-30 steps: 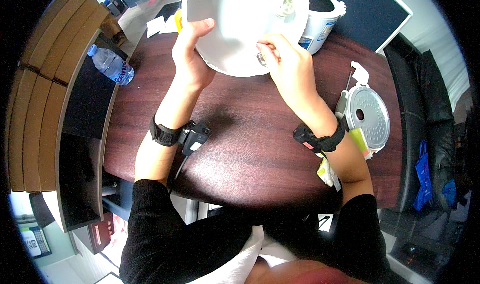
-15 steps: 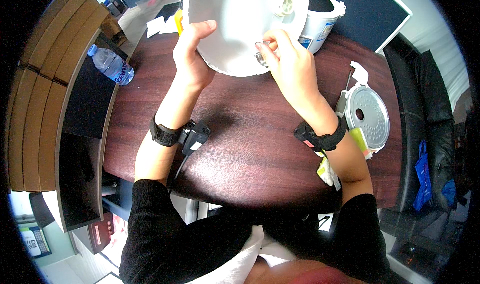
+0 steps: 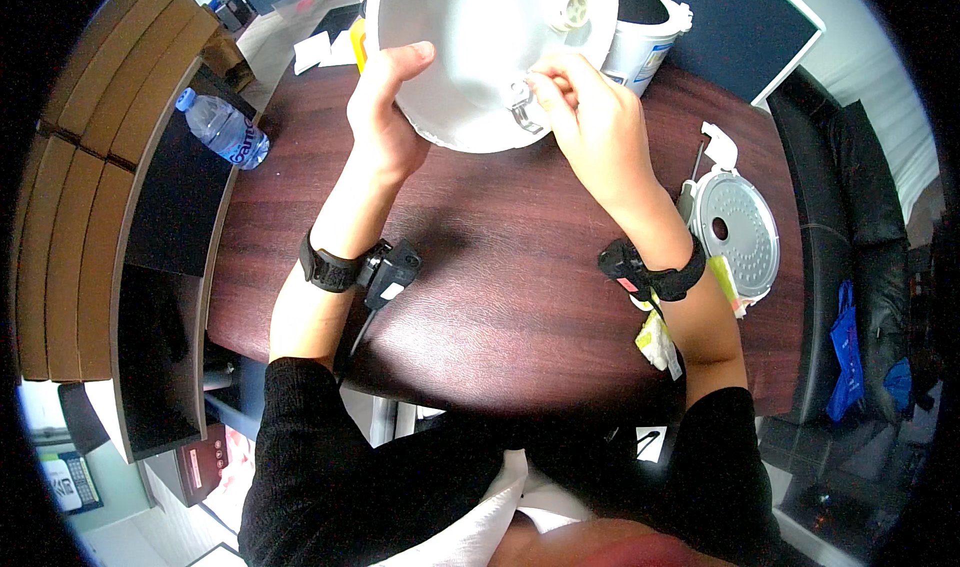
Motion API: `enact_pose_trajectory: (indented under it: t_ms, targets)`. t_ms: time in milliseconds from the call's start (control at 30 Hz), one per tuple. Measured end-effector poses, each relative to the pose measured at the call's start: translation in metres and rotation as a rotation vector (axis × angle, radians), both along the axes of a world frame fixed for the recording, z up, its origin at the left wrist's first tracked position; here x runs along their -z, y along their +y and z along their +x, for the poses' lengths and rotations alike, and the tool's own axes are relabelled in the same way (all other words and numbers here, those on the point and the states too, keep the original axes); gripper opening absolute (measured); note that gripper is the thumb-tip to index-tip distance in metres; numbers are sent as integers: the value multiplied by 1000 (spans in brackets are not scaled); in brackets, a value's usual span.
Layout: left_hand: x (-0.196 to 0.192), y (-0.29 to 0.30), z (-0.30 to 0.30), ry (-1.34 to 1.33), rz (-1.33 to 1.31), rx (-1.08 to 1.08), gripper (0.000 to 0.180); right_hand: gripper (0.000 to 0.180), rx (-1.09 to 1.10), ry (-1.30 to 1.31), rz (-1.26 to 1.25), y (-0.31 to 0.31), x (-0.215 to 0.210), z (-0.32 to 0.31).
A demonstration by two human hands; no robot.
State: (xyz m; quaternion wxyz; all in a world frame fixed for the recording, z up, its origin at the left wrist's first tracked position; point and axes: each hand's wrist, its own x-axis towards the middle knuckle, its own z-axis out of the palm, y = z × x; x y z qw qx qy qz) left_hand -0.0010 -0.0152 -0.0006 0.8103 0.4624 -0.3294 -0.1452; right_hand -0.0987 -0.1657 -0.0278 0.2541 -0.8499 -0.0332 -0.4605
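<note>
My left hand [image 3: 385, 117] grips the near-left rim of the white lid [image 3: 480, 47], thumb hooked over the edge onto its inner face, holding it tilted up above the table [image 3: 480, 267]. My right hand [image 3: 590, 127] closes its fingertips on the small metal clip [image 3: 520, 107] at the lid's lower right rim, so the clip lies just left of that hand and nearer to it than to the left. Beyond the lid stands the white cooker pot [image 3: 645, 32]; a round perforated plate [image 3: 735, 232] lies off to my right.
</note>
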Motion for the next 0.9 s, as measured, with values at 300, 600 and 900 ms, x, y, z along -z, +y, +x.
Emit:
enact_pose_trajectory:
  t_ms: [300, 600, 900]
  targets:
    - [-3, 2, -4, -23, 49, 3, 63, 10, 27, 96, 6, 6, 4, 0]
    - [-1, -1, -9, 46, -27, -23, 44, 13, 13, 50, -10, 6, 6, 2]
    - [0, -1, -8, 0, -25, -41, 42, 13, 85, 121, -196, 9, -1, -4]
